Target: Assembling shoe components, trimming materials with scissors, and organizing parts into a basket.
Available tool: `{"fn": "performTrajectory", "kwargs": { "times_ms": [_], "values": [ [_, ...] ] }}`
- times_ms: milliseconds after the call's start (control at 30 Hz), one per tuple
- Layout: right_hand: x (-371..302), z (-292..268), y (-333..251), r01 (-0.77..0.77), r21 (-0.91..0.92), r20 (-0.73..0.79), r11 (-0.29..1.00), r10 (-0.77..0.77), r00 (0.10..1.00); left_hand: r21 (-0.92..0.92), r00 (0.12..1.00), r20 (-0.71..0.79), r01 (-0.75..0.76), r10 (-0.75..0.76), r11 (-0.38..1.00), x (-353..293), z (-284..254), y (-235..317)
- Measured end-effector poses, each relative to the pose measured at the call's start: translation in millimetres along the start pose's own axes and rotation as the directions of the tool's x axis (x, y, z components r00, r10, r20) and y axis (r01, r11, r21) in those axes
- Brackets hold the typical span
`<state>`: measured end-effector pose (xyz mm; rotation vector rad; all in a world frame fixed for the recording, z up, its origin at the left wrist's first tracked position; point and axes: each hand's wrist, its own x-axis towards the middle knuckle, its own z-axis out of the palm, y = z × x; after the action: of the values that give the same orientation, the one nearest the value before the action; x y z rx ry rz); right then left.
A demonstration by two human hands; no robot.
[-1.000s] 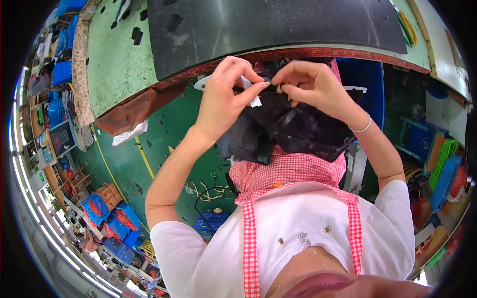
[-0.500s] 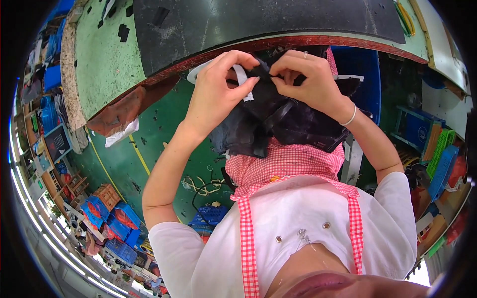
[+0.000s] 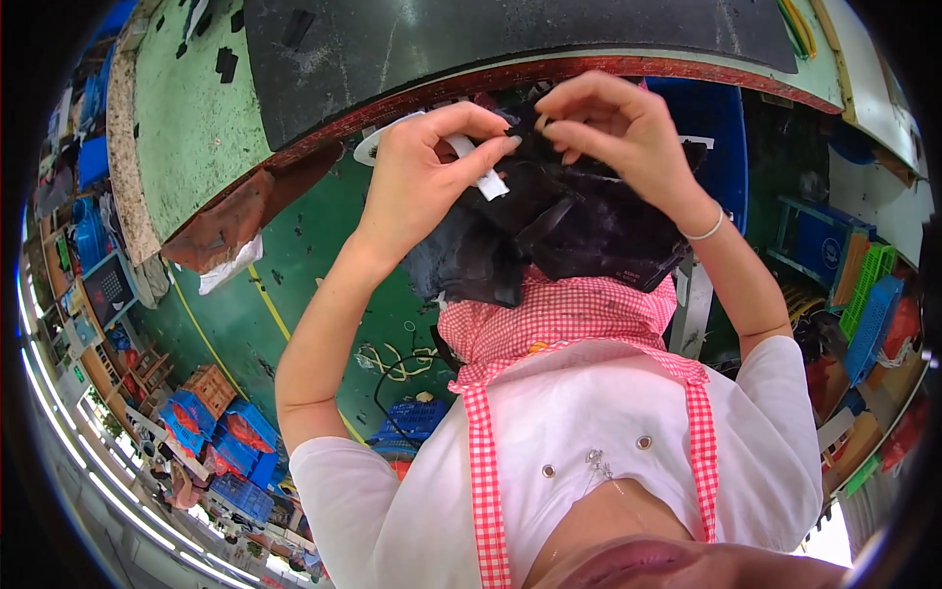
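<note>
Across my lap lies a bundle of black leather-like pieces (image 3: 608, 226), over a red-and-white checked apron (image 3: 569, 314). My left hand (image 3: 432, 167) pinches the edge of the black material between thumb and forefinger. A white tape strip (image 3: 493, 185) runs through that hand, its free end hanging below the thumb. Beside the same hand, partly covered by it, is a white tape roll (image 3: 369, 149). My right hand (image 3: 618, 128) is raised over the bundle near the bench edge, thumb and forefinger drawn together. Whatever its fingertips hold, if anything, is too small to make out.
Ahead is a green workbench (image 3: 196, 137) with a black mat (image 3: 491, 39) and a red edge; black scraps (image 3: 227, 65) lie on its left. A blue bin (image 3: 721, 167) stands under the bench at right. Blue crates (image 3: 407, 420) sit on the green floor.
My right hand has moved up and away from the black material, its fingertips now farther from my left hand's. The left hand keeps its pinch, and the tape strip's end has swung slightly right.
</note>
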<state>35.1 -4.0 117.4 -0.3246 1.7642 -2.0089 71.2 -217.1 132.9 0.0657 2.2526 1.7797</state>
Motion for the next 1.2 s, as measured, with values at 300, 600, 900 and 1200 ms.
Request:
{"fn": "performTrajectory", "kwargs": {
  "times_ms": [300,600,900,1200],
  "values": [
    [17,2,-20,0.322,-0.412,0.161,0.853,-0.279,0.947,-0.024,0.999,0.002,0.054,-0.054,0.998,-4,2,10],
    [21,2,-30,0.316,-0.554,0.304,0.77,-0.166,0.938,-0.036,0.994,0.017,0.108,-0.107,0.994,4,-4,13],
    [-24,-14,-38,-0.095,-0.403,0.043,0.91,0.122,0.992,-0.028,0.987,0.125,0.106,-0.102,0.994,4,-3,19],
    [-167,-89,41,-0.813,-0.257,-0.248,0.522,0.778,0.578,-0.125,0.957,0.268,0.152,-0.114,0.98,2,-13,7]
  ]
}}
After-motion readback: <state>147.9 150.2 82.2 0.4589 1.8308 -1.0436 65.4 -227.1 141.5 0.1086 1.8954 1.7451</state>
